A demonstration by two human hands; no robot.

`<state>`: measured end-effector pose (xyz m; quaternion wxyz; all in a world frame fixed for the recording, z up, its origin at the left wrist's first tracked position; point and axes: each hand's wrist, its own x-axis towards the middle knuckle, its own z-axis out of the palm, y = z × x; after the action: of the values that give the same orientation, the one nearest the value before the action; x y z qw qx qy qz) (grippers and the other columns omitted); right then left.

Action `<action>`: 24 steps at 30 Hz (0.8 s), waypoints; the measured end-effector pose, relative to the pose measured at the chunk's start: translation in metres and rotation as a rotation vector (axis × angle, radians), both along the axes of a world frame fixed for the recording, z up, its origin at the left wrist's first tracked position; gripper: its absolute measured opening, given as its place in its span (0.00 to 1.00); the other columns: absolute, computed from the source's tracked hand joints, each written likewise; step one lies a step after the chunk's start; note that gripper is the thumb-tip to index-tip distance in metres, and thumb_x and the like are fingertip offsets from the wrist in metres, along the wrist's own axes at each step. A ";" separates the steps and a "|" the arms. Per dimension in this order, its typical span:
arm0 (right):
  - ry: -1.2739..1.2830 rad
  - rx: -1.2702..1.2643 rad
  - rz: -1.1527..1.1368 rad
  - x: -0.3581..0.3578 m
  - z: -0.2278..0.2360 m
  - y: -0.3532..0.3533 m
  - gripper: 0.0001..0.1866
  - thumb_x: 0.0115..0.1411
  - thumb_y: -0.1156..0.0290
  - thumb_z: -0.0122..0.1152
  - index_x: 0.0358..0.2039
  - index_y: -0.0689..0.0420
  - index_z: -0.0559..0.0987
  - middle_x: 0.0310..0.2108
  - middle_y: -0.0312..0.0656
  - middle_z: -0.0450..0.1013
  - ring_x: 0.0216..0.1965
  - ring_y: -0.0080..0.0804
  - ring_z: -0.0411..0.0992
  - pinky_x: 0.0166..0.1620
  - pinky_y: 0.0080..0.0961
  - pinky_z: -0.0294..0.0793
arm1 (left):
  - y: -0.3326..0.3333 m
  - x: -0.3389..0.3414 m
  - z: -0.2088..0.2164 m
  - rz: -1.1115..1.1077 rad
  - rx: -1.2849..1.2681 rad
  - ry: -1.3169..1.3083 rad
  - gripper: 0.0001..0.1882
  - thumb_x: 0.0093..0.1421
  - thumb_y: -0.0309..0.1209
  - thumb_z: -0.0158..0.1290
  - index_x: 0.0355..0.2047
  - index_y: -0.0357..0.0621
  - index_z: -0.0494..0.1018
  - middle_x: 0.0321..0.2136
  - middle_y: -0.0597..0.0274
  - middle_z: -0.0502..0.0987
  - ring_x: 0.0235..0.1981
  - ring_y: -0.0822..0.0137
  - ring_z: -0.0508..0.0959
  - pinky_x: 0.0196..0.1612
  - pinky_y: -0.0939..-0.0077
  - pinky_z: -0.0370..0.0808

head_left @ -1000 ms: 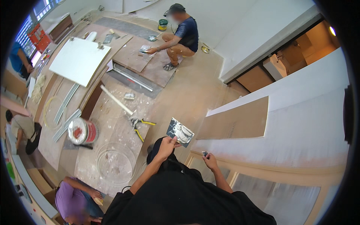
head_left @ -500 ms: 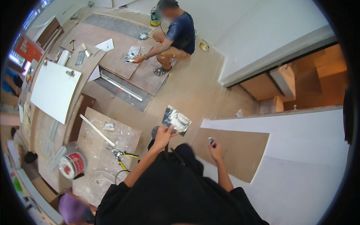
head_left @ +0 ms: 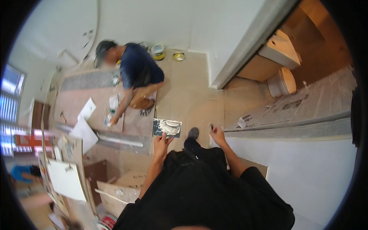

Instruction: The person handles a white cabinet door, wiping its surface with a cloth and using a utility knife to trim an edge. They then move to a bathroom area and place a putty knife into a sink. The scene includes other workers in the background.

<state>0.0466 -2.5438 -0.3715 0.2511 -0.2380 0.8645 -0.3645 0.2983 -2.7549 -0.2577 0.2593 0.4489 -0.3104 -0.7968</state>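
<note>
My left hand (head_left: 162,144) grips the near edge of a dark flat putty board (head_left: 156,128), held level in front of me. A thick, smeared mound of white putty (head_left: 169,126) covers much of its top. To the right, apart from the board, my right hand (head_left: 217,135) is closed round a small dark tool (head_left: 211,126). Only its tip shows, so its exact kind is unclear. One of my feet, in a grey shoe (head_left: 193,133), stands on the floor between the two hands.
A co-worker (head_left: 140,69) crouches ahead on the left over brown boards (head_left: 82,100), reaching down. Paint buckets (head_left: 157,52) stand behind. On the right, a doorway shows a toilet (head_left: 281,82) and basin (head_left: 281,48); a white panel (head_left: 306,161) lies nearer. Left is a cluttered workbench (head_left: 78,153).
My view has turned left and I have moved ahead. The putty board now lies flatter, nearer the co-worker. My right hand has lifted away from the brown panel. The co-worker leans lower.
</note>
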 end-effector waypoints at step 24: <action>-0.627 -0.962 -0.587 -0.308 0.252 -0.164 0.08 0.64 0.68 0.62 0.41 0.57 0.76 0.31 0.31 0.70 0.21 0.12 0.59 0.23 0.14 0.56 | -0.116 -0.474 0.115 -0.597 0.079 0.192 0.14 0.68 0.38 0.53 0.37 0.37 0.74 0.36 0.61 0.77 0.38 0.70 0.77 0.41 0.74 0.72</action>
<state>-0.2613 -2.7077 -0.1191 0.2470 0.0403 0.5191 -0.8173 -0.1755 -2.8706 -0.1429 0.0246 0.2703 -0.3714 -0.8879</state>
